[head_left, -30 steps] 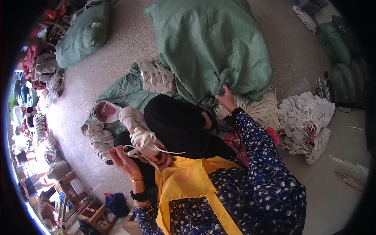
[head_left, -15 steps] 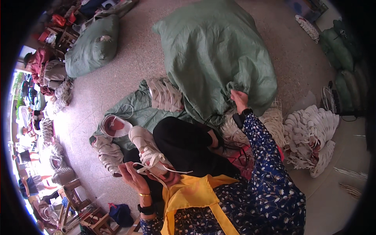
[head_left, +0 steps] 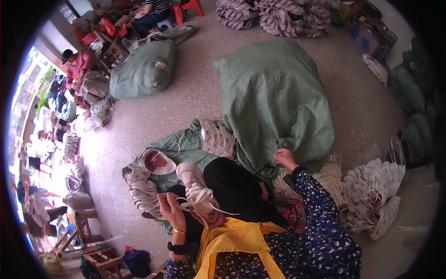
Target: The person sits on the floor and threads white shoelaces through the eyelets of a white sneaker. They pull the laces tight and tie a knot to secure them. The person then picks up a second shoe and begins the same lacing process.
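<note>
A pale shoe upper (head_left: 189, 176) with white laces (head_left: 200, 194) lies against my lap, its toe pointing away from me. Beside it, my left hand (head_left: 173, 213) is closed, with a loose lace at its fingers. My right hand (head_left: 286, 159) reaches forward to the lower edge of a big, full green sack (head_left: 278, 97), its fingers pinched on the sack's cloth. Beneath that wrist lies a bundle of cream laces (head_left: 327, 180). A yellow cloth (head_left: 227, 242) covers my front.
Stacked shoe uppers (head_left: 217, 138), another upper (head_left: 158, 162) and a nested row (head_left: 143, 191) lie on a spread green sheet (head_left: 188, 142). White uppers (head_left: 371, 195) are heaped at right. A second green sack (head_left: 144, 69) stands far left, near a seated person (head_left: 79, 69). Wooden stools (head_left: 86, 225) stand left.
The view has shifted, showing more of the far floor and piles of uppers there. My right hand stays at the sack's edge, where less bunched cloth shows. My left hand remains beside the laces.
</note>
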Motion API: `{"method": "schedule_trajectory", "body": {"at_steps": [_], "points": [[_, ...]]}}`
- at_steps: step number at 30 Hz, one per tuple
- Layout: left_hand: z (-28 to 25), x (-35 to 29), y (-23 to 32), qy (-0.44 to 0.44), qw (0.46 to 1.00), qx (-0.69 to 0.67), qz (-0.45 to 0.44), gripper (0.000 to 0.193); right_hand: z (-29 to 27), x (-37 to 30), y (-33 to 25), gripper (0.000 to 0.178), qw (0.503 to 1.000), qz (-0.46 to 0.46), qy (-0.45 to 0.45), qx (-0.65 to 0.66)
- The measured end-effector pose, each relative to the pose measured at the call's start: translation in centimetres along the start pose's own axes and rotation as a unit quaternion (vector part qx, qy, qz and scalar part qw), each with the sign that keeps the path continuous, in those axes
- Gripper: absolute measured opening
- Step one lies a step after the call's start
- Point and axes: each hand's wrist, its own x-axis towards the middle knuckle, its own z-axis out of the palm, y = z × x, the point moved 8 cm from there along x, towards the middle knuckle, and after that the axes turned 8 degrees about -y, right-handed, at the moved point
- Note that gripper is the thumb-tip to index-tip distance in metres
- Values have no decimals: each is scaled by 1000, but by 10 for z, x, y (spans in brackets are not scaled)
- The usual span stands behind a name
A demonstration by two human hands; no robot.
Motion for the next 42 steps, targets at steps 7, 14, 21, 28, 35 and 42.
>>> {"method": "schedule_trajectory", "body": {"at_steps": [7, 14, 21, 28, 35, 42], "points": [[5, 24, -10, -5, 998, -60, -14, 25, 45, -22, -66, 46, 988, -97, -90, -83], [5, 27, -21, -2, 1000, -14, -5, 25, 124, -112, -196, 24, 940, -291, -152, -89], [14, 24, -13, -22, 997, 49, 53, 22, 129, -116, -192, 26, 926, -316, -157, -130], [13, 27, -19, -40, 997, 32, 51, 28, 38, -49, -111, 66, 969, -182, 19, -166], [14, 26, -11, -57, 997, 55, 11, 30, -50, 36, -129, 108, 945, -167, 132, -249], [20, 28, -6, -90, 987, 122, -52, 30, -69, 152, -165, 127, 958, -136, 145, -208]]}}
